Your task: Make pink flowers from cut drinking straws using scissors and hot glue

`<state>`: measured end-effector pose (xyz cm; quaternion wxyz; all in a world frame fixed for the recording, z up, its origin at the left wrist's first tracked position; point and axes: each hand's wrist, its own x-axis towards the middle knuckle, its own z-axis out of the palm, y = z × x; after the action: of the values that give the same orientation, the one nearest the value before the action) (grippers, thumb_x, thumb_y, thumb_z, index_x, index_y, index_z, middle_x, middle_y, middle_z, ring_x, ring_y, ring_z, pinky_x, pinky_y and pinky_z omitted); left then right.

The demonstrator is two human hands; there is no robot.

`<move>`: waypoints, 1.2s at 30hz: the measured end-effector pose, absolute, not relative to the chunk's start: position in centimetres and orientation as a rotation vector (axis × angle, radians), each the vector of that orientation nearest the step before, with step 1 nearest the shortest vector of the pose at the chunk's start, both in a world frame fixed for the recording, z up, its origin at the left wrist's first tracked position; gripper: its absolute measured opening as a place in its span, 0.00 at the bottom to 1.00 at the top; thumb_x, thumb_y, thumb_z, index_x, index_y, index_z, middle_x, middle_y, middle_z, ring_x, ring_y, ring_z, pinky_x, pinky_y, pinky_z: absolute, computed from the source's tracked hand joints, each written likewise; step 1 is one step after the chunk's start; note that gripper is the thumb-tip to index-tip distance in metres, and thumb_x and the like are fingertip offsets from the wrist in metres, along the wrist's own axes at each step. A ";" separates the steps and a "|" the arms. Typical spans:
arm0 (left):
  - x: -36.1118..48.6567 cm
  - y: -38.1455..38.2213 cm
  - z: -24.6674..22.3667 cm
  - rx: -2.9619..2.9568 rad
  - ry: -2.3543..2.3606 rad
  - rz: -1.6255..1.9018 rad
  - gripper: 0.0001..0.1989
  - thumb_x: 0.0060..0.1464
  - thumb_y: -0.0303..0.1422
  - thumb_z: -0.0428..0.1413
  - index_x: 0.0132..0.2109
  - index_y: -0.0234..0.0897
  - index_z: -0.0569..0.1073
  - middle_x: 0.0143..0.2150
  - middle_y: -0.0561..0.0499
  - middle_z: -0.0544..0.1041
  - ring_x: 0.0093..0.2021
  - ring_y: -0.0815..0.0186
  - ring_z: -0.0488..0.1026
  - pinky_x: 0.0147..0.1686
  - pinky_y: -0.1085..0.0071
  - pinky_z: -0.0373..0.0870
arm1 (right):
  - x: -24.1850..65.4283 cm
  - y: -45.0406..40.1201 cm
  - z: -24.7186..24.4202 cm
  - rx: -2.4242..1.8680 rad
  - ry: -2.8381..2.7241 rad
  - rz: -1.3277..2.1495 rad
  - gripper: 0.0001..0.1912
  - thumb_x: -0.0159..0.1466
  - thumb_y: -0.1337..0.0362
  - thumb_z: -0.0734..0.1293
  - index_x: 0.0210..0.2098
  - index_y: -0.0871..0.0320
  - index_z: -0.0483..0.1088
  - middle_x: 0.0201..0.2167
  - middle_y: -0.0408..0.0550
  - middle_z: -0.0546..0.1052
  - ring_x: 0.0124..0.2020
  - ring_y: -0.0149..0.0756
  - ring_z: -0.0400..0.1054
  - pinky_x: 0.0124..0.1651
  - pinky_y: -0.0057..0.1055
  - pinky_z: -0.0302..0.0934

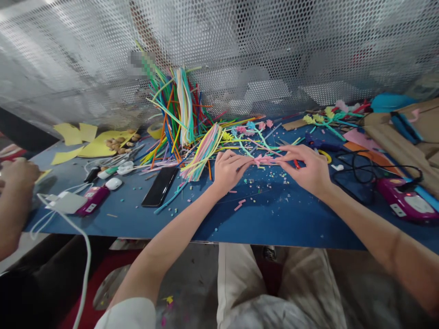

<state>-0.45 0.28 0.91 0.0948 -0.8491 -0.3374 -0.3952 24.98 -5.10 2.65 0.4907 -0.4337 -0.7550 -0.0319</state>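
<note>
White sleeve [128, 315], phone [160, 186], stems [205, 153] beside left hand [230, 171]

We look into what seems a craft workshop: a grey perforated metal screen [240, 59] backs a long blue surface [254, 226] heaped with multicoloured fuzzy craft stems [185, 107] and tiny pastel offcuts [240, 204], and coloured scraps [169, 299] litter a scuffed grey floor [192, 274].

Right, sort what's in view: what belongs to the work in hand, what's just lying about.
Likely part of the work:
pink, fuzzy-looking craft piece between left hand and right hand
bundle of pastel stems
tall multicoloured stem bundle

Apparently just lying about:
black rectangular smartphone
small white plastic earbud
yellow paper pieces
magenta plastic box, far right
</note>
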 end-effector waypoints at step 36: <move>-0.6 0.5 0.4 -2.539 -1.059 -1.187 0.11 0.65 0.41 0.55 0.46 0.49 0.83 0.41 0.53 0.84 0.42 0.62 0.72 0.44 0.61 0.62 | 24.9 -4.5 1.6 -1.096 -1.894 0.008 0.05 0.67 0.59 0.68 0.39 0.51 0.67 0.36 0.45 0.81 0.41 0.41 0.77 0.42 0.40 0.72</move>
<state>-0.56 0.49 0.35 0.0726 -0.8453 -0.3524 -0.3951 24.92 -4.45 1.59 0.4586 -0.4451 -0.7691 0.0033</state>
